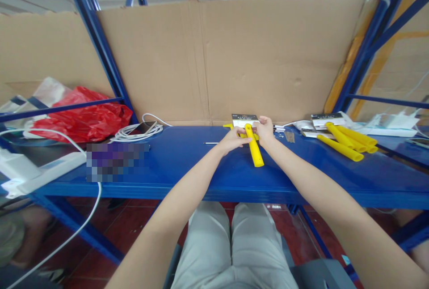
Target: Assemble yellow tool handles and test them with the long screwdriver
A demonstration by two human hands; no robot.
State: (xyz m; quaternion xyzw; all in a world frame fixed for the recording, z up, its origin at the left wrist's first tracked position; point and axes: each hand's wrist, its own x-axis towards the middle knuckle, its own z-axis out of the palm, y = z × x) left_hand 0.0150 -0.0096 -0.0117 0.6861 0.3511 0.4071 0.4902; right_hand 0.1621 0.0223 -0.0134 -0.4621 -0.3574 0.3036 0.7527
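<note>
A yellow tubular plastic handle (256, 153) points toward me over the blue shelf, its rounded end with a small hole at the far side. On its left, my left hand (236, 138) is closed, its fingers pressed against the handle near the far end. My right hand (265, 129) is closed at the other side of that same end, its fingertips partly hidden. Just behind the hands is a black-and-white printed card (244, 119), and more yellow plastic shows beneath it. A thin metal rod (211, 143) lies to the left of my left hand.
Several yellow handles (343, 149) lie at the right beside printed packets (322, 121). Tiny metal parts (280, 136) and a brown piece (290, 137) sit nearer. At left are a coiled white cable (136, 133), red plastic bag (83, 112) and power strip (50, 172). Cardboard (261, 56) walls the back.
</note>
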